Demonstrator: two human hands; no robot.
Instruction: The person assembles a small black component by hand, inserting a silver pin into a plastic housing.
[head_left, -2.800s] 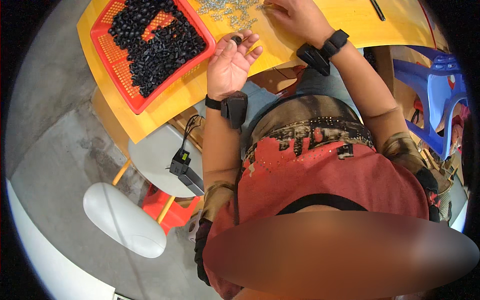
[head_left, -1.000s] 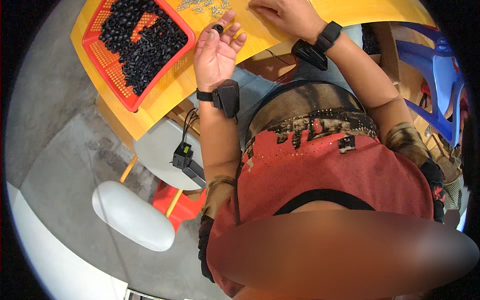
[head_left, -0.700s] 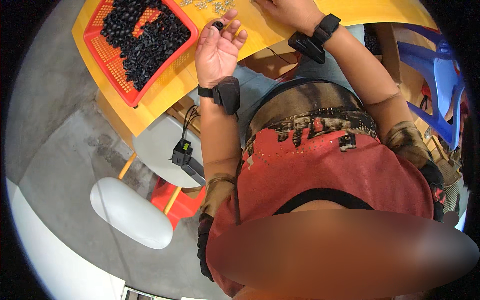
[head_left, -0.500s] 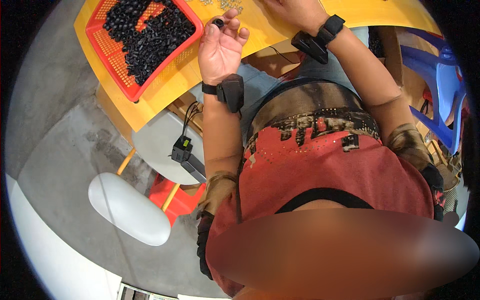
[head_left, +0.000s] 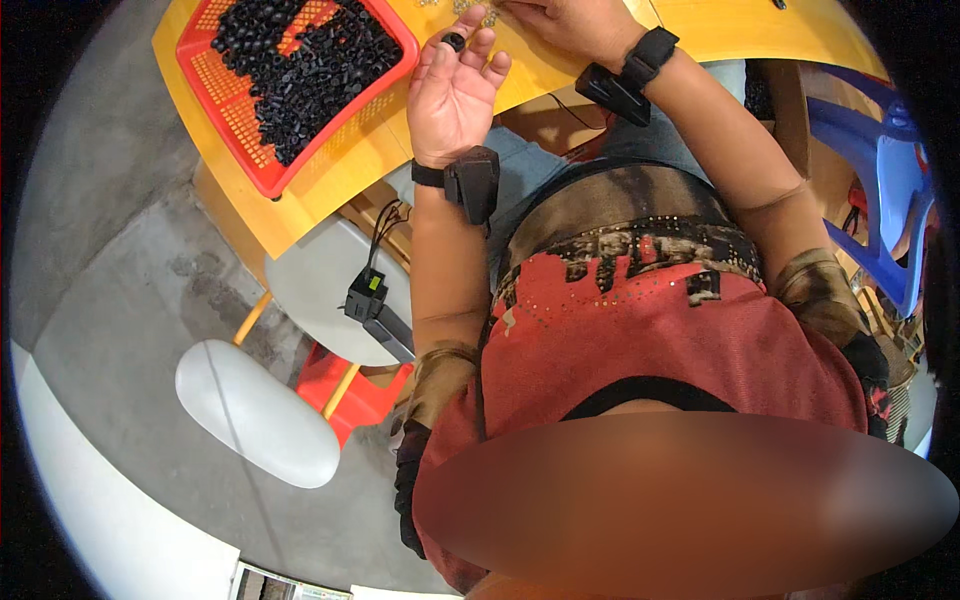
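Note:
My left hand [head_left: 452, 105] is palm up over the near edge of the table. Its thumb and index finger pinch a small round black part [head_left: 453, 42] with a hole in it; the other fingers are loosely curled. My right hand [head_left: 575, 22] is at the top edge of the view, back upward, its fingers drawn together toward the left hand. The fingertips are partly cut off, so what they hold cannot be made out. Small clear pieces [head_left: 488, 18] lie on the table between the two hands. Left of my left hand is a red plastic basket [head_left: 412, 62] of small black parts [head_left: 320, 85].
The yellow table [head_left: 325, 195] has a curved near edge, and a small dark item [head_left: 779, 4] lies on it at the far right. A blue plastic chair [head_left: 890, 175] stands to the right. Left of me are a grey-white chair [head_left: 258, 415] and a black device with cables [head_left: 367, 293].
My left hand has shifted slightly right, still pinching the black part. My right hand has come a little left and nearer to it. The whole view has shifted slightly.

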